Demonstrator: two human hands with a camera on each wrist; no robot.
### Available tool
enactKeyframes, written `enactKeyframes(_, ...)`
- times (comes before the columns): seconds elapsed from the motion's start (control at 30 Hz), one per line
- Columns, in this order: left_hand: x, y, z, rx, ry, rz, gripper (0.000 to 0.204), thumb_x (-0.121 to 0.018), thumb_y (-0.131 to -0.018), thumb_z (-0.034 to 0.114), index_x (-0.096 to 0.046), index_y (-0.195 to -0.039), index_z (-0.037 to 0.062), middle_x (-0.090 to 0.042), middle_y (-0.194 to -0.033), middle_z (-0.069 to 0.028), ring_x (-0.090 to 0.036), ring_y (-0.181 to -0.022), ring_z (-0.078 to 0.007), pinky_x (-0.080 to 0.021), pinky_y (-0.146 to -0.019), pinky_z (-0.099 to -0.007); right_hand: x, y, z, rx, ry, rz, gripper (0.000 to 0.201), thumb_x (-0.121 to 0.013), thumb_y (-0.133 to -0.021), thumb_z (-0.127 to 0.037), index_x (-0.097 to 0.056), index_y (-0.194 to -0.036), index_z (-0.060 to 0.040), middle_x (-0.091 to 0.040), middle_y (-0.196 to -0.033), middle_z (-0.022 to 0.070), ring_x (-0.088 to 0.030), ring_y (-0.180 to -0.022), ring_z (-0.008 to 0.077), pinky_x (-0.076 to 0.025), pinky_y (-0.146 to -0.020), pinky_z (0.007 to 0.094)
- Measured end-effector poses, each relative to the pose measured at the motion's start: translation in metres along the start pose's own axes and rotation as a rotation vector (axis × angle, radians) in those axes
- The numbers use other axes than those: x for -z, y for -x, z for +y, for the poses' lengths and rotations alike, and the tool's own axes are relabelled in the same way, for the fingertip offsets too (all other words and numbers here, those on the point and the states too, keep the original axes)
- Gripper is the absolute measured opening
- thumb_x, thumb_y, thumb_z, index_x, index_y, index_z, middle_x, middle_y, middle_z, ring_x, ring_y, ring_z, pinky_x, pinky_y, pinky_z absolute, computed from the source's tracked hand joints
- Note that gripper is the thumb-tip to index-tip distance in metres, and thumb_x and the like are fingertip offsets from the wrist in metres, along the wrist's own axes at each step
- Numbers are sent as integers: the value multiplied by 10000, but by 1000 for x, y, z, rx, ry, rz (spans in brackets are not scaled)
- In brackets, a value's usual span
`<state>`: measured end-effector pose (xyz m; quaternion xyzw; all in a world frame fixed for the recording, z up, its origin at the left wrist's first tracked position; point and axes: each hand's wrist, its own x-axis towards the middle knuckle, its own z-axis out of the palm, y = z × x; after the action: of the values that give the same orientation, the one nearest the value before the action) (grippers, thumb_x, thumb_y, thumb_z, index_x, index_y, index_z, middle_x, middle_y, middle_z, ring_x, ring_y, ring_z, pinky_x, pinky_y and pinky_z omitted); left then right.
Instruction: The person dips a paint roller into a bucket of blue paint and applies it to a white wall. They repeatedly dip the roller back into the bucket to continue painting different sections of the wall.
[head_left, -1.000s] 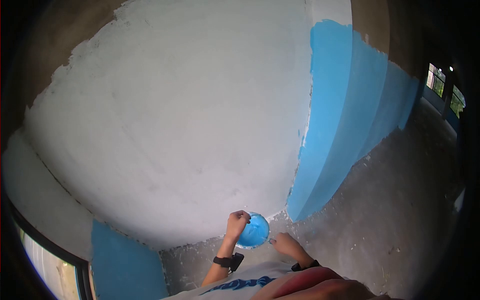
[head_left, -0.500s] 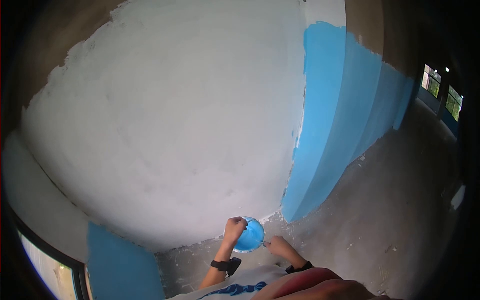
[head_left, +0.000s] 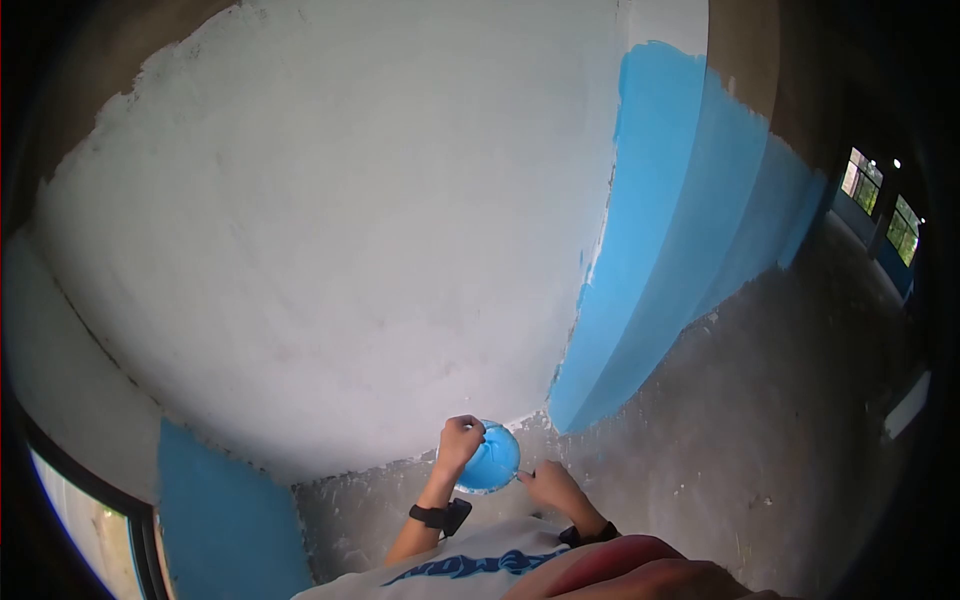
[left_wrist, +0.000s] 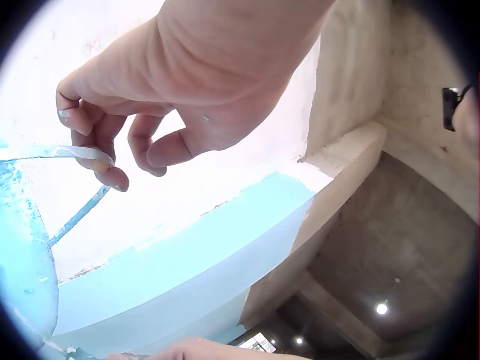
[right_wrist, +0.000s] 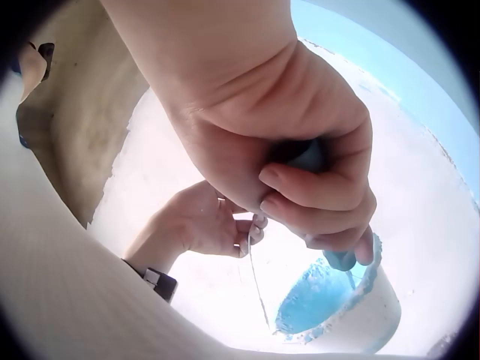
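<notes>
A round white bucket [right_wrist: 375,319] with blue paint [head_left: 492,460] inside hangs in front of the body. My left hand [head_left: 460,441] is at its upper left side; in the left wrist view its fingertips hook round the thin, paint-smeared bail [left_wrist: 64,151]. On the bucket's right, my right hand [head_left: 553,487] grips a dark handle [right_wrist: 302,155], its fingers curled round it. The tool's blue-grey lower part [right_wrist: 341,259] reaches the bucket's rim; its tip cannot be made out. Both wrists wear black straps.
A large white wall [head_left: 350,230] stands in front, with a blue-painted wall [head_left: 650,200] to its right. At lower left are a blue wall section [head_left: 230,510] and a dark-framed window [head_left: 100,530]. Grey, paint-spotted floor [head_left: 740,430] extends right.
The head view has shifted slightly. Bucket and hands appear a little farther left together, and the right hand sits closer to the rim than a second ago. Both hands keep their holds.
</notes>
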<state>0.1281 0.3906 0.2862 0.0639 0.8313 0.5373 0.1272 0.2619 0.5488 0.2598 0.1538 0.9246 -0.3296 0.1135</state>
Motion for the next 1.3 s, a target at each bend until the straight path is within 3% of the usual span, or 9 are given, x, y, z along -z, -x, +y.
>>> enactKeyframes(0.17, -2, -7, -2, -8, 43, -17, 228, -560, -754, 177, -690, -794, -6, -678, -674, -161, -676, -663, -230, -518, -660, -325, 3, -2, 9, -17, 48, -56, 501, -644, -841, -419, -670, -833, 81, -650, -893, 296, -644, -863, 434, -515, -771, 472)
enactKeyframes(0.23, -6, -10, -4, -7, 63, -18, 224, -561, -758, 176, -684, -782, -11, -675, -667, -157, -674, -661, -229, -515, -656, -326, 6, -1, 6, -96, -108, -293, 504, -652, -826, -430, -671, -833, 74, -651, -886, 296, -643, -868, 436, -515, -774, 467)
enactKeyframes(0.3, -6, -12, -3, 5, 76, -17, 224, -565, -759, 176, -682, -786, -13, -676, -677, -161, -677, -670, -236, -515, -658, -329, -16, -8, 21, -4, 14, -94, 486, -641, -835, -408, -667, -826, 76, -650, -855, 294, -643, -845, 438, -515, -765, 465)
enactKeyframes(0.43, 4, -13, 0, 0, 96, 46, 239, -563, -789, 185, -676, -822, -23, -676, -683, -156, -676, -671, -217, -511, -632, -325, -12, 13, 20, 61, -23, 82, 448, -647, -822, -360, -645, -738, 80, -606, -734, 308, -623, -753, 457, -483, -677, 488)
enactKeyframes(0.57, 24, -3, 20, 21, 211, 9, 177, -534, -818, 134, -615, -823, -23, -645, -711, -115, -592, -672, -148, -461, -635, -265, -9, 46, 12, 85, -92, 211, 335, -639, -856, -262, -637, -787, 66, -596, -679, 263, -608, -675, 432, -459, -599, 455)
enactKeyframes(0.63, 33, 5, 28, 17, 261, -24, 165, -529, -829, 136, -600, -839, -12, -645, -731, -116, -589, -706, -143, -458, -666, -260, -6, 62, 11, 71, -113, 213, 312, -640, -864, -245, -623, -814, 63, -571, -633, 228, -573, -581, 394, -430, -544, 422)
enactKeyframes(0.73, 39, 10, 35, 34, 283, -32, 142, -528, -820, 123, -596, -837, -1, -644, -741, -115, -585, -734, -141, -453, -701, -261, -1, 73, 20, 60, -124, 241, 316, -635, -866, -263, -629, -820, 50, -585, -667, 254, -593, -646, 429, -453, -580, 455)
enactKeyframes(0.9, 47, 19, 50, -17, 300, -26, 140, -522, -803, 135, -597, -831, 20, -645, -747, -103, -569, -731, -135, -406, -678, -256, 5, 86, 25, 20, -121, 265, 304, -644, -871, -257, -593, -817, 38, -569, -631, 227, -575, -589, 402, -435, -536, 431)
enactKeyframes(1.3, 51, 22, 44, -60, 272, -41, 181, -488, -801, 184, -600, -837, 46, -641, -811, -89, -571, -775, -141, -366, -682, -253, -9, 94, 44, 187, -82, 505, 221, -681, -855, -222, -598, -861, -18, -598, -654, 178, -607, -577, 349, -475, -513, 372)
